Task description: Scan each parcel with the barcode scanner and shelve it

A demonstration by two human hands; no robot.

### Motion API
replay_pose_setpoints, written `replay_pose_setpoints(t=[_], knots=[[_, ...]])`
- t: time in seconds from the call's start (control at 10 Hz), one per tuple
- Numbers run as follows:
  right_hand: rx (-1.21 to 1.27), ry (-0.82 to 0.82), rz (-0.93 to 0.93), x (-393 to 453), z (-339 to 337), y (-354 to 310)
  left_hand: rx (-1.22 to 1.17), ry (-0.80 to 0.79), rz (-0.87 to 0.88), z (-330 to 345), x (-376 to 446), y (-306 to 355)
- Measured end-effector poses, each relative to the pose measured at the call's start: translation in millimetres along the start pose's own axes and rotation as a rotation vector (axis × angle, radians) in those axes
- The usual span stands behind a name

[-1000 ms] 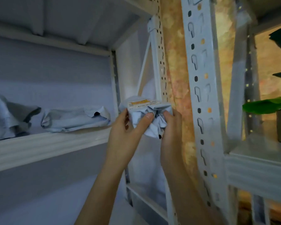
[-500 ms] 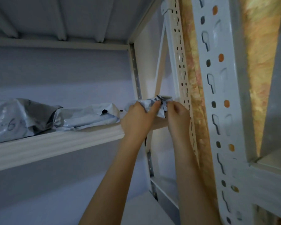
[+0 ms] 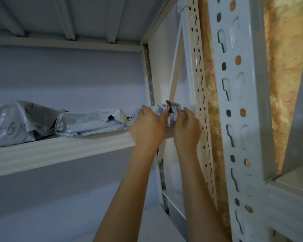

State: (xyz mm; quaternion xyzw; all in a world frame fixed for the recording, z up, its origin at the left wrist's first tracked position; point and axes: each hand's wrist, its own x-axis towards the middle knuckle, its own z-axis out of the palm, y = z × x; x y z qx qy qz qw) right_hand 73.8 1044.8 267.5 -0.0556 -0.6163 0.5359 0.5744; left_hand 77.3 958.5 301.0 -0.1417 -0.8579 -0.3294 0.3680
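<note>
Two bare forearms rose from the bottom of the view to the right end of the shelf. Left hand gripped the small crumpled grey parcel, fingers over its top and thumb curled against its near side. Right hand was at the parcel's right side, fingers bent toward it; whether they actually pinched the wrapping could not be told. The parcel sat at the shelf's right end, just beside the perforated upright post, its base hidden behind the hands. Farther left on the same shelf lay a flat grey mailer bag, and beyond it, touching, a larger grey bag with handwritten marks including a "6". The pale back wall stood behind.
</note>
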Motion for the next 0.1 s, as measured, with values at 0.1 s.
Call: replay_pose_setpoints(t=[0.1], knots=[[0.203, 0.082, 0.028, -35.4, -15.2, 5.9, -0.149, 0.284, 0.173, 3.5, -67.1, -17.8]])
